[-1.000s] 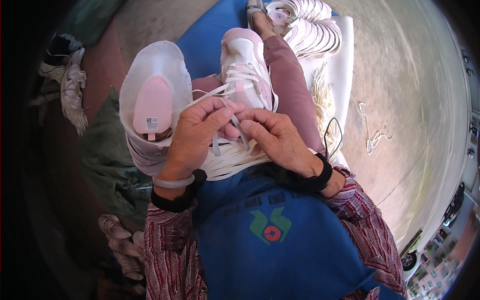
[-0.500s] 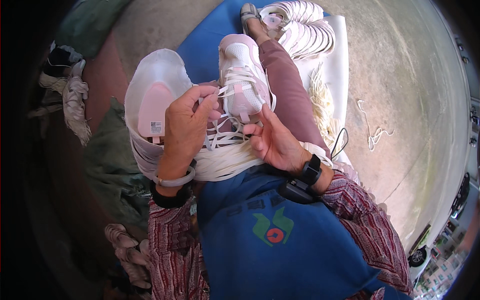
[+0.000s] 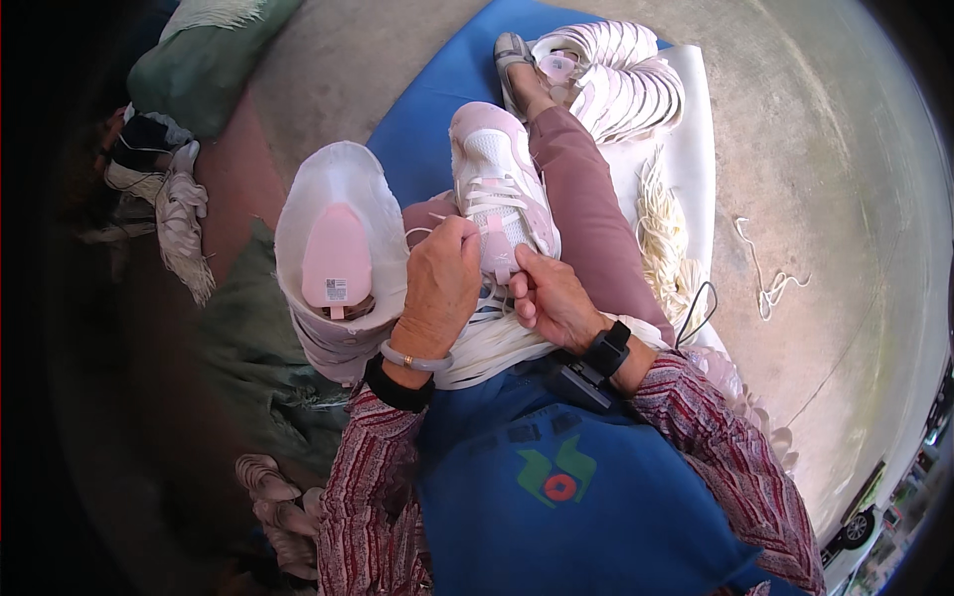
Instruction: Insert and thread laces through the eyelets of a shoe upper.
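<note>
A white and pink shoe upper rests over my lap with its toe pointing away from me. White shoelace crosses its front in several rows. My left hand is closed at the left side of the eyelets, pinching the shoelace; the fingertips are partly hidden behind the hand. My right hand grips the upper near its tongue, thumb on top and fingers curled below. Under both wrists, a bundle of loose white laces lies across my lap.
Left of my hands stands a stack of nested uppers with a pink insole piece on top. More uppers lie in a row by my foot, beside a cream lace bundle. A stray lace lies on the floor at right.
My left hand has moved right and turned its back up, closer to the upper. Fewer loose lace loops show between my hands. The whole view has shifted slightly.
</note>
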`<state>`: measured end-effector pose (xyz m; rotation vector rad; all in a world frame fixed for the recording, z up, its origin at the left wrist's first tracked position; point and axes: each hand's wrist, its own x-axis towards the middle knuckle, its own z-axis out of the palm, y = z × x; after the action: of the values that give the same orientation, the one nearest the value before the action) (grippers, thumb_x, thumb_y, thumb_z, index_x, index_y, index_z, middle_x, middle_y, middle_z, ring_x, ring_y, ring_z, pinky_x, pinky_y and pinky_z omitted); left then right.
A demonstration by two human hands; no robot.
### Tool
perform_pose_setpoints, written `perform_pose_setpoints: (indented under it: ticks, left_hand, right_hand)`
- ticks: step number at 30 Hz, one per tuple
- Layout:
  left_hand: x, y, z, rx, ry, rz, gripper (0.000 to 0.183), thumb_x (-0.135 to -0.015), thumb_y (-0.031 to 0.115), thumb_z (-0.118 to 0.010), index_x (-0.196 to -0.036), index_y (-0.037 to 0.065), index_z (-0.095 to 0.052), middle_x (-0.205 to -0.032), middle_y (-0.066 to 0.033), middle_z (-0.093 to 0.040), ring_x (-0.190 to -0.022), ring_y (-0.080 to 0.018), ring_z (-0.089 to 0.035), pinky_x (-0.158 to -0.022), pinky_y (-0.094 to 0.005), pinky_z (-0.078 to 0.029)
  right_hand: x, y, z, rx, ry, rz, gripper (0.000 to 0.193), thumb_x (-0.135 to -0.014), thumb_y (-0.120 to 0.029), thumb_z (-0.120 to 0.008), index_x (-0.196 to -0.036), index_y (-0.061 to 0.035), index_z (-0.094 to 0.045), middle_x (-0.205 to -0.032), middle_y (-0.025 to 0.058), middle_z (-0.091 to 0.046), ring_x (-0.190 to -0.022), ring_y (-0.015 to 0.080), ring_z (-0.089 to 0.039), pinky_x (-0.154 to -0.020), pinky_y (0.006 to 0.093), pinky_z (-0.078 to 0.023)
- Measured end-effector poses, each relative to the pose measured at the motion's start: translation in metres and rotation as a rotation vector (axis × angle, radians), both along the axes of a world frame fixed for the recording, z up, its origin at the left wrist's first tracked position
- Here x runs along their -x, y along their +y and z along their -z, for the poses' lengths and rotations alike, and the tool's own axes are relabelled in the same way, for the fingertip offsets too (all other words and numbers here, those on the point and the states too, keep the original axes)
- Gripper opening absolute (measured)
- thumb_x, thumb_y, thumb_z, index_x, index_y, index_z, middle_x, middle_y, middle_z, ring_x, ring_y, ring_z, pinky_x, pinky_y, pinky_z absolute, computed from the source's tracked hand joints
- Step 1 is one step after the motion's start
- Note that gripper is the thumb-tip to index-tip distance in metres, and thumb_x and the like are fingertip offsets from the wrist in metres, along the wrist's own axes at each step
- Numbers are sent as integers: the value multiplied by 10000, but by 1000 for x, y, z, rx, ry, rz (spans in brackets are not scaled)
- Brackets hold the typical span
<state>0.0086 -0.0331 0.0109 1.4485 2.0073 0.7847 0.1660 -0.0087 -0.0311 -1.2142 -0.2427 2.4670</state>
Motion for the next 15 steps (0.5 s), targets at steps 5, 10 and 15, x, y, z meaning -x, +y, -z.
perform_pose_setpoints:
  ticks: [5, 10, 15]
  left_hand:
    - [0, 6, -10, 11, 71, 31, 98, -890, 83, -569, -916, -6, -602, -849, -217, -649, -807, -407, -628, -702, -462, -486]
    - [-1, 8, -11, -2, 252, 100, 68, -885, 67, -562, -902, 9, -593, -846, -198, -635, -788, -400, -620, -690, -457, -484]
    - [2, 10, -11, -76, 214, 174, 46, -875, 54, -565, -885, 12, -582, -835, -178, -614, -781, -387, -609, -672, -444, -484]
  right_hand:
    - [-2, 3, -3, 8, -5, -9, 347, -1008, -344, -498, -819, -56, -542, -600, 2, -547, -403, 112, -496, -339, 253, -388]
    - [-1, 3, -4, -9, 9, -7, 370, -1008, -346, -488, -807, -39, -541, -602, 20, -551, -401, 120, -511, -334, 259, -398]
    - [-3, 2, 1, 0, 36, -13, 434, -1014, -351, -494, -709, -48, -550, -556, 27, -549, -384, 135, -516, -325, 252, -399]
